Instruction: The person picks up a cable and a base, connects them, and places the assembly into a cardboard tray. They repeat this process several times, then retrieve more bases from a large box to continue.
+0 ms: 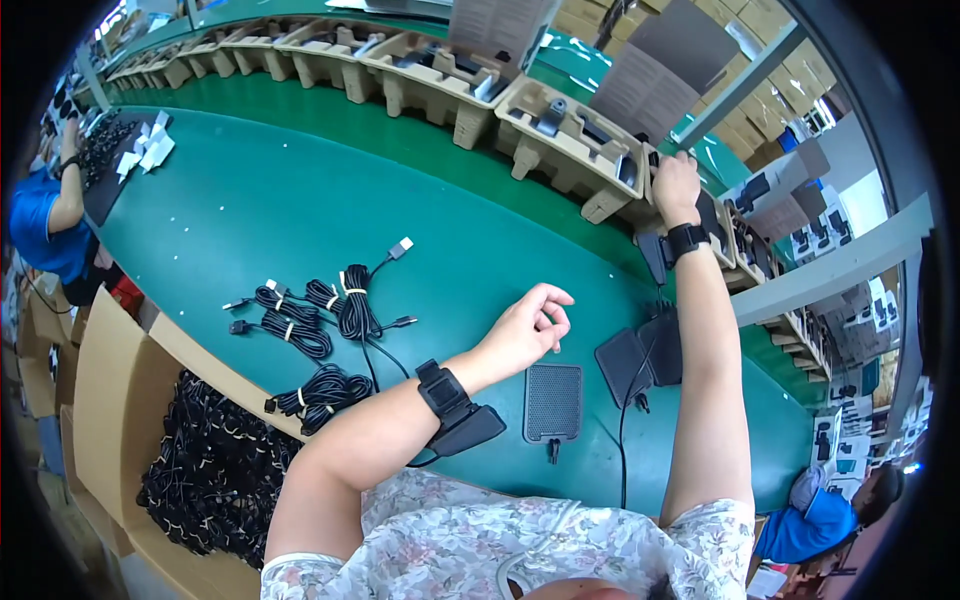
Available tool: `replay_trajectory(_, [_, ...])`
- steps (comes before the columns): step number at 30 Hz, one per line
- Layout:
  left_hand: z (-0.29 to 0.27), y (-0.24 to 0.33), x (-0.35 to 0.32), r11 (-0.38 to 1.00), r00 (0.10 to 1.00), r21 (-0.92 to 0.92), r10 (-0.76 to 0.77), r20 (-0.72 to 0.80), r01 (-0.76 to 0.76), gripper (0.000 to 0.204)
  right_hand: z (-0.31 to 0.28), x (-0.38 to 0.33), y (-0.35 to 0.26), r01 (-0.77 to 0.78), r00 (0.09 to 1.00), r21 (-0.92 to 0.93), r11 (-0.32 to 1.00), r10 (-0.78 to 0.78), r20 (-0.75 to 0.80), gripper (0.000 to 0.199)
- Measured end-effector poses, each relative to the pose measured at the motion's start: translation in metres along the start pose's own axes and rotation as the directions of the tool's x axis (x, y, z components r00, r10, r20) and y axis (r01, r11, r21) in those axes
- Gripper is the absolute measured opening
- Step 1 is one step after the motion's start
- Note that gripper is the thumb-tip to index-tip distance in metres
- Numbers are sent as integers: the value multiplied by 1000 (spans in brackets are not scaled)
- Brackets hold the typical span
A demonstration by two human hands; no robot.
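Note:
My left hand (525, 328) hovers over the green table, palm turned inward. Its fingers are loosely curled and apart, with nothing in them. Below it lies a flat black mesh-faced device (553, 402) with a short plug end. To the left are several bundled black USB cables (355, 302), tied with pale bands. My right hand (677, 185) reaches to the right end of a brown moulded pulp tray (575, 140). Its fingers are bent down at dark parts there, and what they hold, if anything, is hidden. Black straps with attached boxes circle both wrists.
An open cardboard box (115, 400) full of black cables (215, 480) stands at lower left. More pulp trays (430, 75) line the far belt. Dark flat pieces and a cable (622, 440) lie near my right forearm. A grey metal post (830, 260) rises at right. People in blue work at both sides.

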State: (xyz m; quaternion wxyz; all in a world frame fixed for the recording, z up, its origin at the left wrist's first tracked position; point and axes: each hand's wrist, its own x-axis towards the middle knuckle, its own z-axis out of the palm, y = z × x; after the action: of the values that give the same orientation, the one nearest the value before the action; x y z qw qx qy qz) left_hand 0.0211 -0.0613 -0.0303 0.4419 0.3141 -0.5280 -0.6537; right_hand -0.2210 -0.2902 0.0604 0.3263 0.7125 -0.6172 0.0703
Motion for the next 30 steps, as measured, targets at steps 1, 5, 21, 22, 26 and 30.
replay_trajectory(1, [0, -2, -1, 1000, 1000, 23, -3, 7, 3, 30, 2, -1, -1, -3, 1000, -2, 1000, 3, 15, 17])
replay_trajectory(5, [-1, -4, 0, 999, 1000, 50, -9, 19, 8, 28, 7, 0, 1, -139, 990, 249, 958, 129, 57, 16])
replay_trajectory(21, [-11, 4, 11, 996, 994, 86, 7, -106, 3, 21, -48, -65, -18, 256, 887, 316, 914, -92, -452, 19])
replay_trajectory(22, [-10, 5, 11, 995, 992, 99, 22, -123, -10, 21, -71, -91, -28, 399, 872, 406, 822, -203, -446, 19])
replay_trajectory(26, [-14, -1, 9, 990, 986, 132, 61, -157, -40, 19, -163, -190, -78, 514, 798, 513, 687, -603, 8, 50])
replay_trajectory(30, [-14, -1, 7, 985, 988, 164, 69, -137, -46, 21, -185, -257, -111, 324, 770, 519, 791, -539, 341, 77])
